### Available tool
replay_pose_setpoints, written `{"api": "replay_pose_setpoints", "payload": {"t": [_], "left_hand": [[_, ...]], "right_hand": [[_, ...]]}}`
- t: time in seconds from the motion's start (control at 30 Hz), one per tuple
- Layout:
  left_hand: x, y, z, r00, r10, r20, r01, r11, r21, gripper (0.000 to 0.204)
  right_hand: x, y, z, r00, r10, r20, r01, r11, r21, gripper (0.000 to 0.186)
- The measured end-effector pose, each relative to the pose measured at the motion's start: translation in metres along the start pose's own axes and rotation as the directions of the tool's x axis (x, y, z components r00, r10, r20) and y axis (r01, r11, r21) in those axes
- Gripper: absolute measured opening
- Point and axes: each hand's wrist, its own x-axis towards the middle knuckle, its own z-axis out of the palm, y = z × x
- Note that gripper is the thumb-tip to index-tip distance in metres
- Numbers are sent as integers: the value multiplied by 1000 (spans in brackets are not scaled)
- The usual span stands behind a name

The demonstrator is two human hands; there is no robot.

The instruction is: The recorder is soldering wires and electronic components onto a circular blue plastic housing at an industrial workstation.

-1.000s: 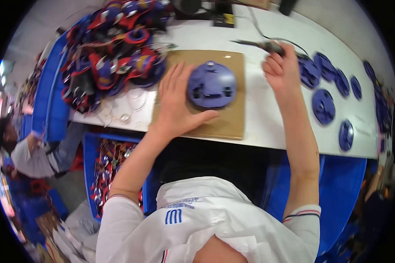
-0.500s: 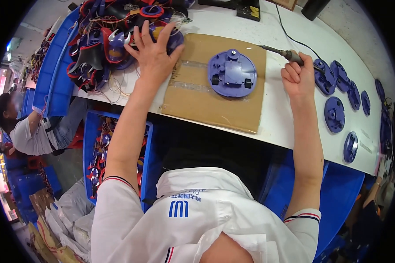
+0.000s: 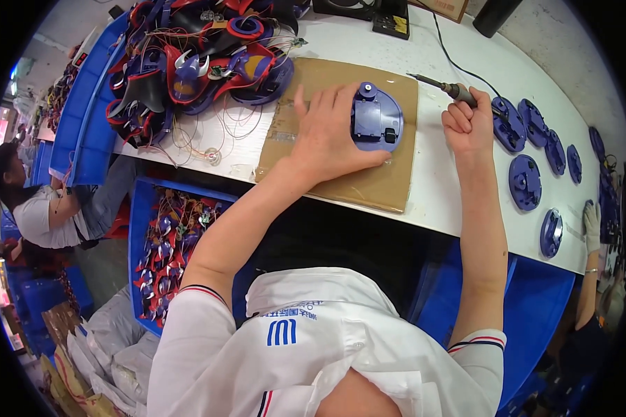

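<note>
A round purple plastic base (image 3: 377, 119) with a small black wheel and a raised boxy housing lies on a taped sheet of brown cardboard (image 3: 355, 189). My left hand (image 3: 327, 135) curves round its left side, thumb along the near edge and forefinger by the far edge, hiding that part. To the right of the cardboard, my right hand (image 3: 469, 128) is closed on the handle of a soldering iron (image 3: 458, 90). The iron's thin tip points left, above the cardboard's far right corner and apart from the base.
Red-and-purple shells with loose wires (image 3: 195, 69) are heaped at the far left beside a blue bin (image 3: 90, 118). More purple bases (image 3: 525, 182) lie on the right of the white table (image 3: 438, 187). A cord (image 3: 459, 61) trails behind. Another person's gloved hand (image 3: 591, 226) is at far right.
My left hand has moved right and nearer, from the wired shells to the purple base on the cardboard. My right hand keeps hold of the soldering iron in nearly the same place.
</note>
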Motion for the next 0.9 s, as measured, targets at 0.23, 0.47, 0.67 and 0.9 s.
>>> {"api": "replay_pose_setpoints", "payload": {"t": [0.23,0.47,0.67,0.9], "left_hand": [[-21,-20,-14,995,44,-94,-45,999,-11,91],[-145,-87,-94,770,-85,-633,170,983,75,10],[-316,-194,-148,414,-575,-706,863,494,104,15],[-281,-139,-94,601,-790,-121,797,603,19,19]], "right_hand": [[21,2,-23,995,69,74,-69,998,-5,16],[35,-30,-45,961,204,189,-186,976,-110,17],[56,-24,-53,958,213,192,-197,975,-98,17],[47,-20,-51,979,173,104,-163,981,-101,18]]}}
